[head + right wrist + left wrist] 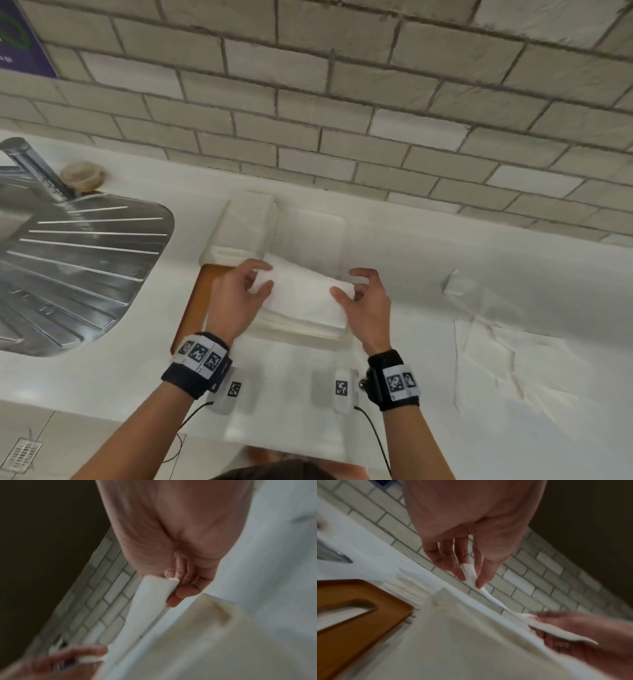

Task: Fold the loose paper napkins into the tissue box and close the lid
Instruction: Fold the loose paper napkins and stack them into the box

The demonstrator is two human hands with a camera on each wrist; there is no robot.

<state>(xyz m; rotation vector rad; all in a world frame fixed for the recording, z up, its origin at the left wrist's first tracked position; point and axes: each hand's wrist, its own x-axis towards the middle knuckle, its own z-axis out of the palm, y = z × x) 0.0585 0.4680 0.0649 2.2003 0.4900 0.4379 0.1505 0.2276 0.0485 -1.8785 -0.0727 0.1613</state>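
The folded napkin (pixel 305 291) hangs just above the open tissue box (pixel 310 233), its long side running left to right — left hand (pixel 239 294) pinching one end, right hand (pixel 364 301) the other — so it should drop straight down.

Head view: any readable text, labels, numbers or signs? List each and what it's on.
No readable words or numbers in any view.
Purple sign on the brick wall, top left: a green shape and a few pale marks, too blurred to read.
Left wristband and right wristband: black-and-white square code markers, no letters.
Two white wrist modules: one code marker each, no text.
Wrist views: blurred, nothing printed visible.
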